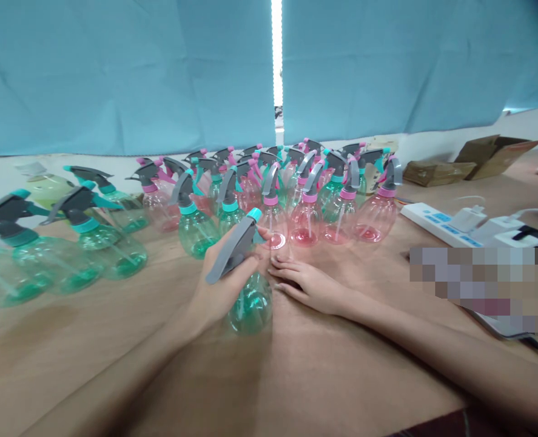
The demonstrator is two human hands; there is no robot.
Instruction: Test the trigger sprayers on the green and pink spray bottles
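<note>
Gripping a green spray bottle [250, 306] around its neck with the left hand [221, 294], in front of the clustered bottles [305, 223] on the counter [323, 370], and holding the right hand [313, 286] loosely open just beside it

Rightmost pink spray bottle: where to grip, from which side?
Likely the pink collar, from the near side: it is narrow above the swelling body, and another bottle stands close on its left. Avoid the grey trigger hanging off its right.
</note>
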